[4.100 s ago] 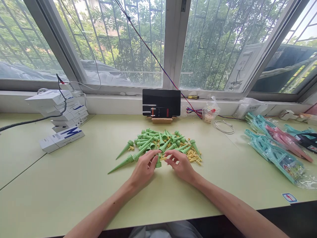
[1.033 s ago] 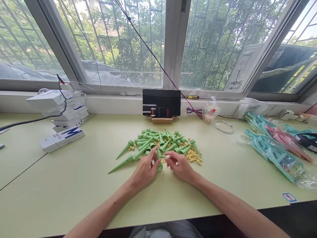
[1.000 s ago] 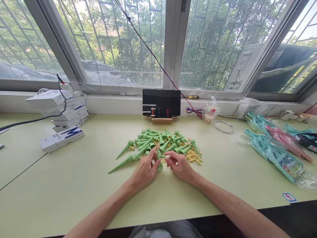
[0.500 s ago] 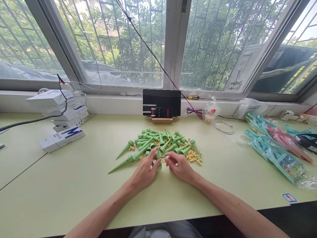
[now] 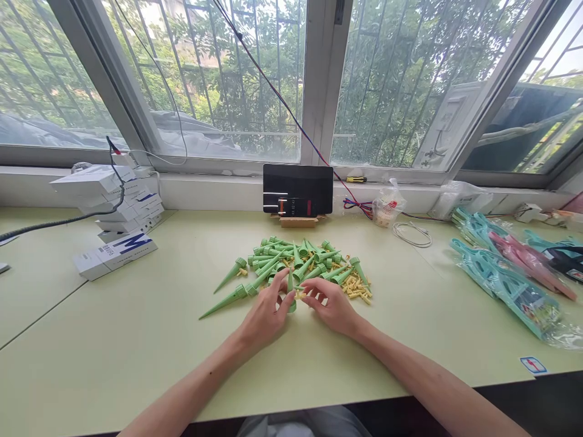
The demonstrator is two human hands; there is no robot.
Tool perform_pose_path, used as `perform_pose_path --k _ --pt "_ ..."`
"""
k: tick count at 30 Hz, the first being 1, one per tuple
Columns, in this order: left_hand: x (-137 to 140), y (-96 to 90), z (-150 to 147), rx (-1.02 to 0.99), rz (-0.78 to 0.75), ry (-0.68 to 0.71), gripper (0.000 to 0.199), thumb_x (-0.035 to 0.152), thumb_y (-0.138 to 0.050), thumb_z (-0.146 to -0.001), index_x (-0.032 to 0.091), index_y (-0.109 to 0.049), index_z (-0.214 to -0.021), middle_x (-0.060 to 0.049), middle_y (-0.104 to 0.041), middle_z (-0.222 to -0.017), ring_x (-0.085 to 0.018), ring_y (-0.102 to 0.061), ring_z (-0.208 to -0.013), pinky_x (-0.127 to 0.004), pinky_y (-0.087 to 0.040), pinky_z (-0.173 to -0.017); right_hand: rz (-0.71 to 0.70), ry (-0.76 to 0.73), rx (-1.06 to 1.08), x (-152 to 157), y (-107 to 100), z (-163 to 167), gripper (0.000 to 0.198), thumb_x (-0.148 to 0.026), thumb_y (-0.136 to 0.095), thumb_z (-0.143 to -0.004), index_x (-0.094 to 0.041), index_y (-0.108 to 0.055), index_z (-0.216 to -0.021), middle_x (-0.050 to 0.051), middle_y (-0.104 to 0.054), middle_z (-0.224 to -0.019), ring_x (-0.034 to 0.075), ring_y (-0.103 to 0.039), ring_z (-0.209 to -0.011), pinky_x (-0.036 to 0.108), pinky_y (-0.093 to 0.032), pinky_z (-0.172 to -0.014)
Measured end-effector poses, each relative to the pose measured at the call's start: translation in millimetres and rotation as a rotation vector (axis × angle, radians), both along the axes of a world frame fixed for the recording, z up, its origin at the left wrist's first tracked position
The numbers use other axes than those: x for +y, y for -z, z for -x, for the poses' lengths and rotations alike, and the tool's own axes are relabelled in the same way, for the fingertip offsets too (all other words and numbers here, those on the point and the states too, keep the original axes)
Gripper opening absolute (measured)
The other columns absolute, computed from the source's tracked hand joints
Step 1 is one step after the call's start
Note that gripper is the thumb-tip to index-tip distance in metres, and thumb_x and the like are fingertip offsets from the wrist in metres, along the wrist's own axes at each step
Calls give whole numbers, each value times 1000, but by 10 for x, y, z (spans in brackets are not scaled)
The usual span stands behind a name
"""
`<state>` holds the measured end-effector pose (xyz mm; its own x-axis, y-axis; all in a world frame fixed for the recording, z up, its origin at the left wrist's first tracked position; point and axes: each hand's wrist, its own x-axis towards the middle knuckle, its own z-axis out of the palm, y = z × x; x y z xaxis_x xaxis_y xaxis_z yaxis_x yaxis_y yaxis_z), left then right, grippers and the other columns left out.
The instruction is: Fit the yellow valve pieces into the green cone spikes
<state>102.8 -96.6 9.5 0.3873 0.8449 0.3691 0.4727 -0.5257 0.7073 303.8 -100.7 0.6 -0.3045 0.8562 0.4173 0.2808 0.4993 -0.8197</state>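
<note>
My left hand [image 5: 272,303] is closed around a green plastic spike [image 5: 291,282], its point up and its wider end low. Facing it, my right hand [image 5: 330,301] pinches a small yellow plastic piece [image 5: 300,295] against the side of that spike. Whether the piece is seated in the spike I cannot tell. Just beyond the hands lies a heap of green spikes [image 5: 314,255] with ribbed caps. Small yellow pieces [image 5: 357,286] are scattered at the heap's right side. Two more capped spikes, one of them [image 5: 228,301], point out to the left.
White boxes [image 5: 113,256] are stacked at the left. A black tablet [image 5: 298,182] on a cardboard stand is at the back. To the right are a coiled white cable [image 5: 412,235], a plastic bag [image 5: 388,203] and turquoise wrapped items [image 5: 505,285]. The table's edge is near my body.
The yellow piece between my hands now shows more clearly, against the spike. My hands have barely shifted, and the heap is unchanged.
</note>
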Motion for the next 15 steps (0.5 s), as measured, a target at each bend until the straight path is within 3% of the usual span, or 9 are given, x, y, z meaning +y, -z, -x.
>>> perform_pose_path --k 15 --pt "4 27 9 16 -34 4 40 31 -43 -101 22 -37 -139 0 -57 -84 -11 -52 -62 -23 -43 -58 18 -24 -20 8 15 1 21 -33 -56 -96 -20 -65 -111 2 -69 -78 14 -61 -63 26 -50 -60"
